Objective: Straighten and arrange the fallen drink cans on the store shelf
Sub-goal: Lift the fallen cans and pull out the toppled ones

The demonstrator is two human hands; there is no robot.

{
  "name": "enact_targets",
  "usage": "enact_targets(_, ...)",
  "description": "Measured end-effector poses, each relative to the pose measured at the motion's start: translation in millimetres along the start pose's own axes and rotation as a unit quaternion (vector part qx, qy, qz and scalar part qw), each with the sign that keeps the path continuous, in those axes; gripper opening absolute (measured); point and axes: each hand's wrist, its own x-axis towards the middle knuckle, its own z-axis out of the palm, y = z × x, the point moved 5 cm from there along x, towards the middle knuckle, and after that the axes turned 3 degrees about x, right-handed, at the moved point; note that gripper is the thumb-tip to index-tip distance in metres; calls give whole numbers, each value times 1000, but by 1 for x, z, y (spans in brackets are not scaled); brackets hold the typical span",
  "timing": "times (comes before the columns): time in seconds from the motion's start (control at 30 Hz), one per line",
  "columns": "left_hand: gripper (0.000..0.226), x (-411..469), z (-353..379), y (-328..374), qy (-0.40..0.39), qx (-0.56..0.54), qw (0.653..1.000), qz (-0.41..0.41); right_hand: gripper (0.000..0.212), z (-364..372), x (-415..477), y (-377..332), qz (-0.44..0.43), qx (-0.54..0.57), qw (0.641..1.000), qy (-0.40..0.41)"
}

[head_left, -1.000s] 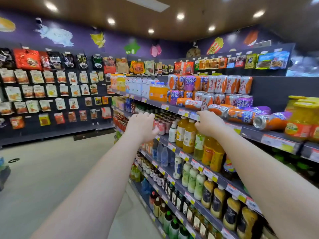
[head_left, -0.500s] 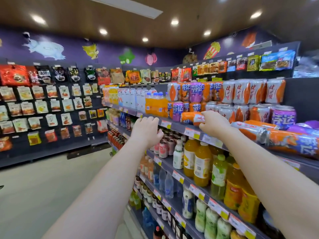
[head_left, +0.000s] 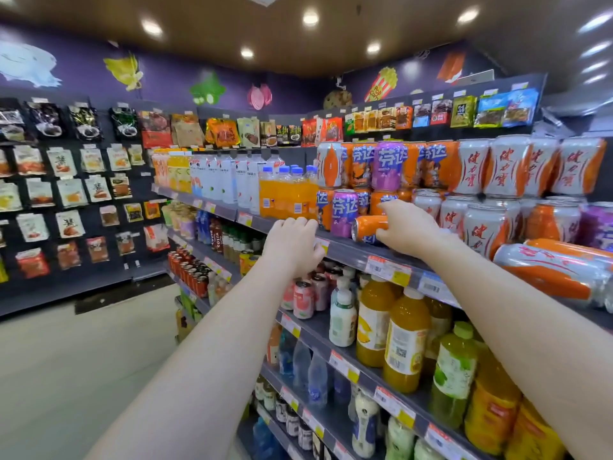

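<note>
An orange can (head_left: pixel 368 227) lies on its side at the front of the dark shelf (head_left: pixel 345 249), its top facing left. My right hand (head_left: pixel 406 229) grips this fallen can from the right, fingers curled over it. My left hand (head_left: pixel 292 244) rests on the shelf's front edge to the left, fingers hooked over the rail by a price tag. Two more fallen cans, white-and-orange (head_left: pixel 550 270), lie on the shelf at the far right. Upright orange and purple cans (head_left: pixel 345 210) stand stacked in two tiers behind.
Orange soda bottles (head_left: pixel 285 197) stand left of the cans. Juice bottles (head_left: pixel 404 340) and small pink cans (head_left: pixel 303 298) fill the shelf below. Snack packets (head_left: pixel 66 190) hang on the left wall. Open floor (head_left: pixel 83 376) lies at lower left.
I have moved closer to the shelf. My right hand has closed over the fallen orange can, and my left hand rose from mid-air to the shelf's front edge.
</note>
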Motion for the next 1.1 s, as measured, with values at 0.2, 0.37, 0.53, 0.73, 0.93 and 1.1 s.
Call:
enact_targets(0.2,48,49,45,-34,22,-34,998,52,66,20,27,-14,32,-63,997,-11)
enact_targets(0.37,39,93,62,-56,72,-87,990,84,69,25,44,-21,92,-66,993,-25)
enact_targets(0.53,37,113,73,-61,84,-125,981,126,68,35,48,-33,132,-92,986,-48)
enact_targets(0.73,35,118,83,-58,112,-192,960,169,67,49,49,-34,170,-101,978,-59)
enact_targets(0.93,28,116,79,-58,175,-252,930,204,74,48,55,-35,162,-145,973,-83)
enact_targets(1.1,25,116,77,-61,183,-275,923,198,78,47,54,-28,153,-132,977,-62)
